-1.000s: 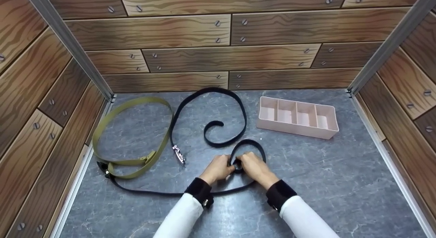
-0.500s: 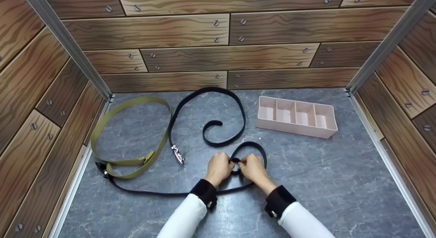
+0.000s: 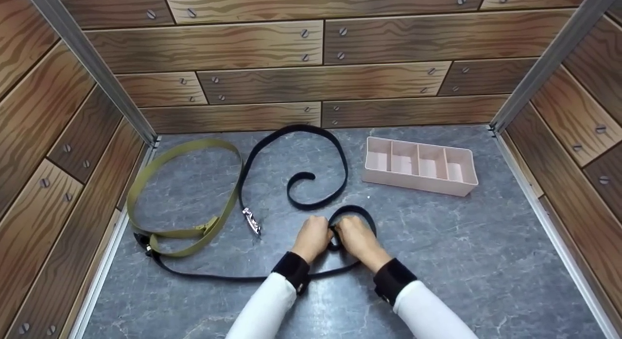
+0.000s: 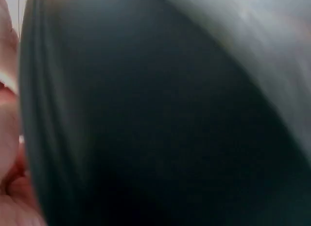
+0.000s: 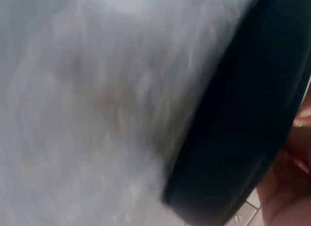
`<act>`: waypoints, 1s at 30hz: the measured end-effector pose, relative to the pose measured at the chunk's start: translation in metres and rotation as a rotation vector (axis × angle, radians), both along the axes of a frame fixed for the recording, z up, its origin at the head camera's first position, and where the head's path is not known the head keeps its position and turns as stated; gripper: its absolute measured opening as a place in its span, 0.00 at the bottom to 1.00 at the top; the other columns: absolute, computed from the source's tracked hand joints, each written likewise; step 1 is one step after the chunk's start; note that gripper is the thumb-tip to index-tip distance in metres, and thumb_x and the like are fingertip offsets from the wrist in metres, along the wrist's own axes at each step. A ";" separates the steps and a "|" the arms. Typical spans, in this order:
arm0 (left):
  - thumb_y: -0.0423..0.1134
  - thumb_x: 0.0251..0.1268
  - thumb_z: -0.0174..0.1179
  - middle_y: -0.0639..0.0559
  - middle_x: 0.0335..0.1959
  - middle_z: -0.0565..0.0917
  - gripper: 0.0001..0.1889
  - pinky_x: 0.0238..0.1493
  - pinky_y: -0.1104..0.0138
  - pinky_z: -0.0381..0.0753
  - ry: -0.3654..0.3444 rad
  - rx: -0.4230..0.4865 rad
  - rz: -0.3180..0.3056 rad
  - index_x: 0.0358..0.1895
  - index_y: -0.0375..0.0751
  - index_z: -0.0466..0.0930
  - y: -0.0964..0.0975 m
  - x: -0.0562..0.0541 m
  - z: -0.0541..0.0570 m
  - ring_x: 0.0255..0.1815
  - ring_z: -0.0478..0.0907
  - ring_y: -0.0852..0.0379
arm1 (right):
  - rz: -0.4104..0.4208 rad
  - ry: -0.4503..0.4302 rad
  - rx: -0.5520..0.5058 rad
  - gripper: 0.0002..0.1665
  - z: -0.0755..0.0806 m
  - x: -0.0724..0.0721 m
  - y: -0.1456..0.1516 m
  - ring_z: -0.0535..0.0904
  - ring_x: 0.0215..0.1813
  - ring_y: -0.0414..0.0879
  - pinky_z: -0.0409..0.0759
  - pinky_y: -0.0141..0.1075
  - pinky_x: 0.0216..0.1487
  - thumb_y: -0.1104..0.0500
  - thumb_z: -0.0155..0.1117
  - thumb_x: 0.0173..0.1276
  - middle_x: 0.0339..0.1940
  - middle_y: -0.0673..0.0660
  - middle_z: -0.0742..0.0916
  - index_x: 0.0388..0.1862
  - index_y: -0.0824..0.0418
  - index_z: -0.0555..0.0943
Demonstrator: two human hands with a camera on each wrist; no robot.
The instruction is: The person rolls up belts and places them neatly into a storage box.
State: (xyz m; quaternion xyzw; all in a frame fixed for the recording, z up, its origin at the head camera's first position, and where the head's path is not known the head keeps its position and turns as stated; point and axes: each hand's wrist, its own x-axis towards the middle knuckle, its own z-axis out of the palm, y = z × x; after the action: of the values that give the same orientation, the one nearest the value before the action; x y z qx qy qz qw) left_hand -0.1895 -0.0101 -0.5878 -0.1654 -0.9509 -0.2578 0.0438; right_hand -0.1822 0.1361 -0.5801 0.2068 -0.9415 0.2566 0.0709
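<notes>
L hand (image 3: 312, 238) & R hand (image 3: 360, 239) fingers pinch near blk belt (image 3: 352, 209), prob. rolling it up; next needs snug turns.

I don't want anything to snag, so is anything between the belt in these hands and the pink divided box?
Only the held belt's own loop, arching beyond the left hand and right hand toward the pink box. Nothing else visible stands between; the second black belt lies left of that path.

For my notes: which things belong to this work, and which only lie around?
In use:
partly coiled flat black belt, in the fingers

Seemingly idle:
olive looped fabric belt
curled black belt, shiny metal end
pale pink plastic four-compartment box
</notes>
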 end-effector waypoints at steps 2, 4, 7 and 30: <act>0.31 0.49 0.64 0.44 0.19 0.82 0.11 0.24 0.59 0.79 0.024 0.005 0.029 0.15 0.40 0.74 0.003 0.001 -0.002 0.23 0.82 0.46 | -0.107 -0.103 -0.063 0.09 0.003 0.005 -0.002 0.80 0.21 0.46 0.79 0.38 0.25 0.68 0.64 0.63 0.17 0.52 0.83 0.23 0.63 0.83; 0.31 0.47 0.64 0.43 0.19 0.82 0.10 0.23 0.60 0.79 0.032 0.025 0.056 0.15 0.40 0.74 0.004 0.003 -0.003 0.23 0.83 0.46 | -0.204 -0.237 -0.146 0.06 0.006 0.010 -0.004 0.80 0.17 0.44 0.79 0.36 0.21 0.66 0.66 0.64 0.14 0.52 0.83 0.30 0.68 0.85; 0.31 0.48 0.64 0.45 0.19 0.82 0.08 0.24 0.60 0.79 0.012 0.055 0.062 0.18 0.40 0.76 0.003 0.003 -0.003 0.24 0.83 0.47 | -0.271 -0.403 -0.232 0.11 0.009 0.015 -0.007 0.79 0.12 0.42 0.77 0.33 0.15 0.67 0.64 0.65 0.11 0.52 0.82 0.42 0.76 0.83; 0.28 0.47 0.64 0.42 0.22 0.83 0.07 0.28 0.60 0.81 -0.081 0.042 0.096 0.18 0.36 0.78 0.000 -0.005 0.006 0.27 0.83 0.47 | -0.134 -0.335 -0.192 0.17 0.003 0.010 0.003 0.77 0.14 0.38 0.81 0.35 0.25 0.60 0.64 0.70 0.14 0.50 0.83 0.47 0.74 0.82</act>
State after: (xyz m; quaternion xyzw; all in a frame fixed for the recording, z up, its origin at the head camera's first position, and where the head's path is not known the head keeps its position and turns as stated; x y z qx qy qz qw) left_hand -0.1943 -0.0103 -0.5819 -0.1084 -0.9530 -0.2820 0.0213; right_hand -0.1724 0.1391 -0.5773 0.0904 -0.9229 0.3709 -0.0505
